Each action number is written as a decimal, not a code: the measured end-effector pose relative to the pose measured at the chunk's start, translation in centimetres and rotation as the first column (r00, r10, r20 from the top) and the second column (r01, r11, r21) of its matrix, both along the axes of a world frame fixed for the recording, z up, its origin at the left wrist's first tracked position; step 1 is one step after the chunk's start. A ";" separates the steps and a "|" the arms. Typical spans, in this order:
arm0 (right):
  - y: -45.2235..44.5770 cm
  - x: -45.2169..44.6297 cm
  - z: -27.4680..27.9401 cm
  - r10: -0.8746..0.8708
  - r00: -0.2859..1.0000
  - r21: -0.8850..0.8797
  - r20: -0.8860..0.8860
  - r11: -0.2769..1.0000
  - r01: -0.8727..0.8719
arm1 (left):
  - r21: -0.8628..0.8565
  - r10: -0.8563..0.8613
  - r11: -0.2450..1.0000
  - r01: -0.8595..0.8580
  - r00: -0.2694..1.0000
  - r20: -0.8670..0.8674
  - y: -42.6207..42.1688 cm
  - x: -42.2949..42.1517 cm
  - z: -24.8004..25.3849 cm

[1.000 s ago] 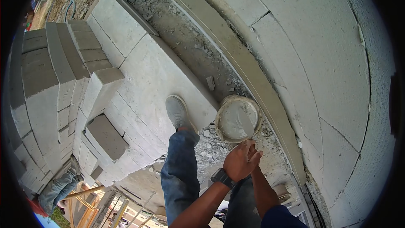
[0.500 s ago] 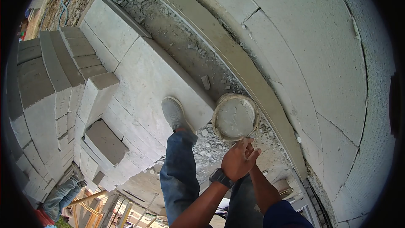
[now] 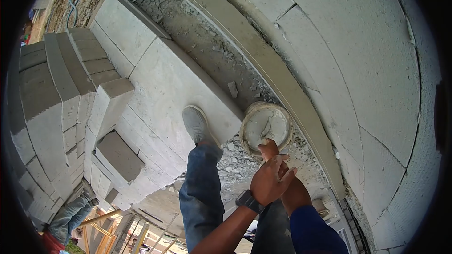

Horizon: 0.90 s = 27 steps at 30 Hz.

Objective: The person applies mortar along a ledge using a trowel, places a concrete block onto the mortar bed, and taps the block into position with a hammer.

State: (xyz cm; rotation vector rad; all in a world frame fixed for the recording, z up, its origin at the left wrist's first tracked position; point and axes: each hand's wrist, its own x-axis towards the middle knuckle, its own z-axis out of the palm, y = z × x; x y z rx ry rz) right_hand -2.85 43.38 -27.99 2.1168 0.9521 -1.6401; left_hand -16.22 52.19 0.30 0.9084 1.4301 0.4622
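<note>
A round bucket (image 3: 243,134) with a crusted rim holds wet grey mortar (image 3: 275,124). My right hand (image 3: 268,149) reaches over its near edge, fingers bent and pressed together at the mortar; what they hold is too small to make out. Behind it, my left hand (image 3: 271,181), with a dark watch at the wrist, lies across the right wrist, its fingers apart and nothing seen in them.
Beside the bucket, my shoe (image 3: 195,123) stands on pale blocks (image 3: 174,82). A long block wall (image 3: 348,66) curves along the right. Rubble (image 3: 230,157) lies near the bucket. At lower left, a person's legs (image 3: 70,214) show.
My right hand has moved forward from beneath the left hand, over the bucket's edge to the mortar. The left hand's fingers have spread. A fold now shows in the mortar's surface.
</note>
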 end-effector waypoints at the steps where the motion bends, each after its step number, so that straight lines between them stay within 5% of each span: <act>1: 0.6 0.7 0.1 -0.104 0.993 -0.150 -0.061 0.984 0.094 | 0.002 0.006 1.000 -0.006 1.000 0.004 -0.1 0.0 0.0; 4: -1.5 4.8 4.0 -0.429 0.763 -0.125 -0.484 0.897 0.425 | 0.021 0.030 0.999 -0.030 0.999 0.018 -0.1 0.0 0.0; 10: -4.6 7.8 10.5 -0.689 0.444 -0.242 -0.573 0.660 0.711 | 0.069 0.046 0.997 -0.046 0.999 -0.002 0.5 -0.6 0.0; 16: 1.4 4.5 12.0 -0.582 0.537 -0.191 -0.610 0.766 0.613 | 0.073 0.067 0.995 -0.066 0.998 0.000 2.0 -1.7 0.9; 21: 14.3 -4.7 11.6 -0.336 0.728 0.052 -0.597 0.890 0.454 | 0.020 0.119 0.993 -0.120 0.993 0.024 4.4 -4.0 2.2; 23: 20.2 -8.4 10.6 -0.265 0.671 0.103 -0.692 0.884 0.456 | -0.018 0.186 0.983 -0.185 0.981 0.051 5.9 -5.5 2.6; 27: 31.4 -17.7 11.5 -0.134 0.761 0.313 -0.635 0.856 0.412 | -0.115 0.406 0.911 -0.396 0.910 0.081 8.4 -9.3 2.8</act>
